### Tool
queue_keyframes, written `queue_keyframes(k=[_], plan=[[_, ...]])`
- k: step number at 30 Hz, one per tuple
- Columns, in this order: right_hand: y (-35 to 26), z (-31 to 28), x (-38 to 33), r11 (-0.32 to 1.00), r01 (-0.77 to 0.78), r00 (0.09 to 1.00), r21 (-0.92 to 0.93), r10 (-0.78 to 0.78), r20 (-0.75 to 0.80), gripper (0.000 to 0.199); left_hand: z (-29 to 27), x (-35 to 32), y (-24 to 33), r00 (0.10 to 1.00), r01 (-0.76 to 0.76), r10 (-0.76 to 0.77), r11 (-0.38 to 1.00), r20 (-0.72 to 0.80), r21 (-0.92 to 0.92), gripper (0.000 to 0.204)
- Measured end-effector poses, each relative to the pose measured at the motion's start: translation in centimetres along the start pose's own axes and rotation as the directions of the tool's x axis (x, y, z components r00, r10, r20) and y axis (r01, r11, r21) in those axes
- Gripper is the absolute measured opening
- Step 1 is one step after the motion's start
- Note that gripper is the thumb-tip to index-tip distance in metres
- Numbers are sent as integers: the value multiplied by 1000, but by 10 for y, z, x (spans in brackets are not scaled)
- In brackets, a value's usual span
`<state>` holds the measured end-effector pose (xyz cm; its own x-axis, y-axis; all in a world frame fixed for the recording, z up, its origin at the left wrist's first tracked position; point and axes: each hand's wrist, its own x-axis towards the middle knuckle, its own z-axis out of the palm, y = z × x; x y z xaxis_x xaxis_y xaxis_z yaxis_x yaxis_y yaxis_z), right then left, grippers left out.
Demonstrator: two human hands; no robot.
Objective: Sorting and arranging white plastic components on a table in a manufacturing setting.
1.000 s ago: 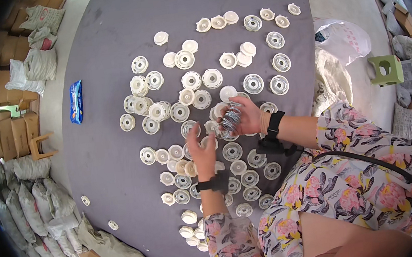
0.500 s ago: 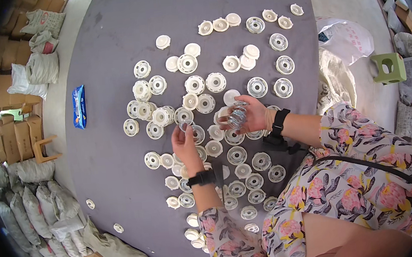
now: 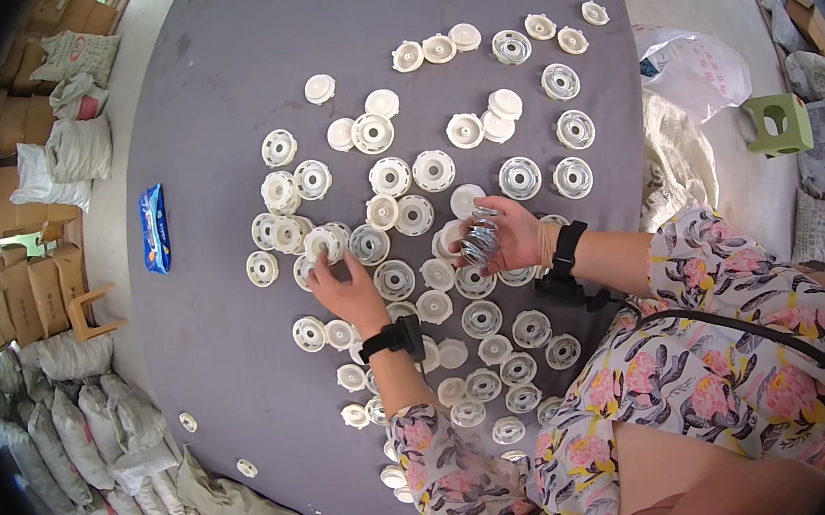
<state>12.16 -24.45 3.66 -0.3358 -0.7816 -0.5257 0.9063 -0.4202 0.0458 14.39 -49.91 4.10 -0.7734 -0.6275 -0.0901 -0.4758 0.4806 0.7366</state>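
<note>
My left hand (image 3: 348, 294) is at the left part of the spread of discs, thumb and fingers closed around the near rim of a white plastic disc (image 3: 324, 241). This disc sits against another white one. In my right hand (image 3: 516, 237), palm up and fingers curled, is a bunch of shiny metal coil springs (image 3: 478, 242); how many is hard to tell. Just right of my left fingers lies a disc with a metal coil in it (image 3: 369, 245). A plain white disc (image 3: 468, 199) rests beyond my right fingertips.
Many white discs, several with metal rings inside (image 3: 520, 178), cover the grey table (image 3: 214, 87). A blue packet (image 3: 155, 229) lies near its left edge. Sacks (image 3: 78, 423) and cardboard boxes (image 3: 24, 288) are piled at left; a green stool (image 3: 778, 125) stands at right.
My left hand has moved left and a little away from me, from the coil-filled disc to the white one. My right hand still holds the springs and has barely shifted.
</note>
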Motion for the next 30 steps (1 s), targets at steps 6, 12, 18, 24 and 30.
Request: queue_keyframes(k=[6,12,18,24,30], plan=[[14,6,3,997,-53,999,-47,53,4,41,-14,29,-10,867,-493,460,734,191,468,58],[25,11,11,994,-75,996,-83,71,-50,43,-32,17,-11,961,-273,214,848,178,455,49],[29,22,15,984,-95,989,-154,75,-126,45,-36,-2,-49,989,-124,108,978,101,168,42],[42,29,26,953,-67,985,-296,15,-172,45,-42,-8,-43,942,-323,316,764,112,559,55],[50,34,32,926,-100,989,-363,51,-142,45,-38,-4,-49,981,-181,170,975,88,131,55]])
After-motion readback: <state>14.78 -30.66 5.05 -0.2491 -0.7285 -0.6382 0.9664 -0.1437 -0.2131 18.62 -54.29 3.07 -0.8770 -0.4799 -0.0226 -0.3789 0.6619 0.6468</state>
